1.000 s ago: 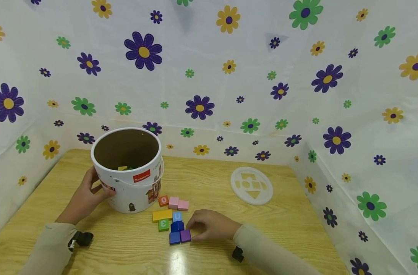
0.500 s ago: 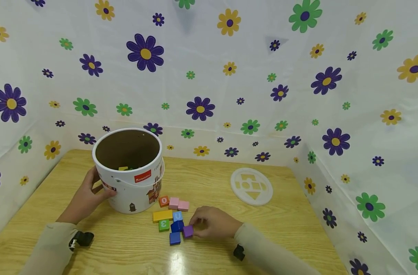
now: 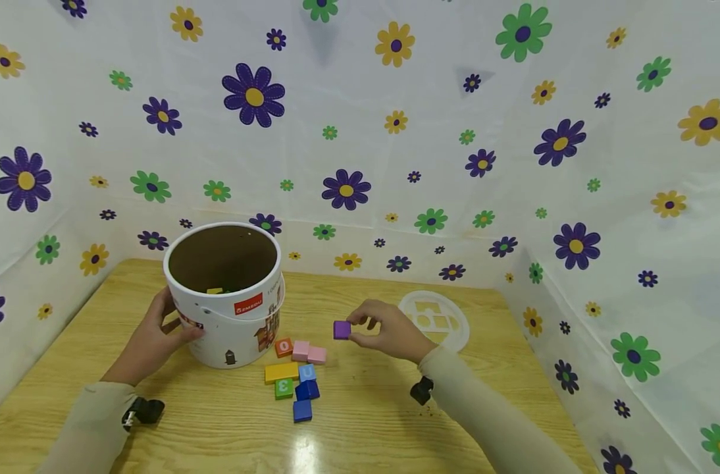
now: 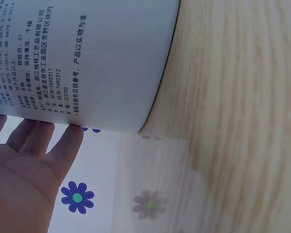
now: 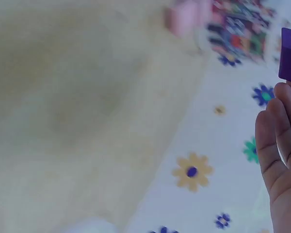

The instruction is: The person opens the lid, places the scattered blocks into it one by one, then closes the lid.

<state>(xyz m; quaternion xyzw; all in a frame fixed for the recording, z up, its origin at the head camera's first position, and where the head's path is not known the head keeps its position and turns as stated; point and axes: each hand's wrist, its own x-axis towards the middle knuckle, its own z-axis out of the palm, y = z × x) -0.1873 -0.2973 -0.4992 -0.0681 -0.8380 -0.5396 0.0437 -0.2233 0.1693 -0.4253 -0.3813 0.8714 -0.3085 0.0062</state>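
Note:
My right hand (image 3: 389,329) pinches a small purple block (image 3: 341,330) by its right edge, raised over the table. In the right wrist view the purple block (image 5: 288,56) shows edge-on at the fingertips. My left hand (image 3: 153,339) rests on the left side of a white toy-block bucket (image 3: 235,332), thumb toward the front. The left wrist view shows straight fingers touching its printed wall. Below the purple block lie pink blocks (image 3: 316,356), an orange-red block (image 3: 283,347), a yellow block (image 3: 282,373), a light blue block (image 3: 307,373), a green block (image 3: 283,388) and dark blue blocks (image 3: 303,411).
A white round plate (image 3: 413,301) with cut-out shapes lies at the back right, partly behind my right hand. Inside the bucket a few yellow and green pieces (image 3: 214,290) show. Flower-printed white sheeting (image 3: 360,145) walls the wooden table (image 3: 218,428) at the back and sides.
My right hand has drawn the purple block away from the dark blue blocks, then lifted it up and toward the back. My left hand stays on the bucket.

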